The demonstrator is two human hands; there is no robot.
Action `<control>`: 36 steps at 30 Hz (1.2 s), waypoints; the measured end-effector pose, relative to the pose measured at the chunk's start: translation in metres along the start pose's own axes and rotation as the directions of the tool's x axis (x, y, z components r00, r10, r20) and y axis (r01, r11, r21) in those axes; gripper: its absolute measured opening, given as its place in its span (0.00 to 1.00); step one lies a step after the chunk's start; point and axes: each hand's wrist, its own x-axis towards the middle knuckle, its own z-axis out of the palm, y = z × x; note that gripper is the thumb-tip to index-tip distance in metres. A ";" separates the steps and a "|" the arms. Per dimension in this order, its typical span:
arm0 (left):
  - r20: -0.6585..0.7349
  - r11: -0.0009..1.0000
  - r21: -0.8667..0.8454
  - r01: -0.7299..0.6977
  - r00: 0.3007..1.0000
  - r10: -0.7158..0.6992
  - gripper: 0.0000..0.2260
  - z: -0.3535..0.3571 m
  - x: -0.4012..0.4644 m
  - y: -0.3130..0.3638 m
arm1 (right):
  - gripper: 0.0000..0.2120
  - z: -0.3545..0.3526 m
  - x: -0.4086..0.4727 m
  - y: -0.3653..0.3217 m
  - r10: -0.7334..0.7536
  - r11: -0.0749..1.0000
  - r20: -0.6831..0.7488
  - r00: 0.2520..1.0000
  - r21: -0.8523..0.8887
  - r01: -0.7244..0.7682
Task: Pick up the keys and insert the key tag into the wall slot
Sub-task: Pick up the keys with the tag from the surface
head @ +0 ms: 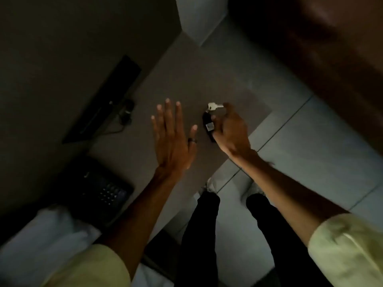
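The keys lie on a brown tabletop (186, 79): a silver key (215, 106) linked to a black key tag (207, 123) with a small white label. My right hand (232, 129) is curled over them from the right, its thumb and fingertips touching the tag and the key's tip. My left hand (172, 133) is spread flat with fingers apart, just left of the keys, holding nothing; a dark ring sits on its thumb. No wall slot is in view. The room is dim.
A black flat panel (103, 100) with a cable leans at the table's left. A black desk phone (99, 187) with a keypad sits nearer me. White cloth (41, 235) lies at bottom left. Tiled floor (310, 152) and dark wooden furniture (321, 48) are on the right.
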 end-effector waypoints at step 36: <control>-0.683 0.896 0.047 -0.442 0.640 0.352 0.34 -0.539 0.002 0.257 | 0.12 -0.580 -0.181 -0.236 -0.645 0.760 -0.390 0.657 -0.236 0.606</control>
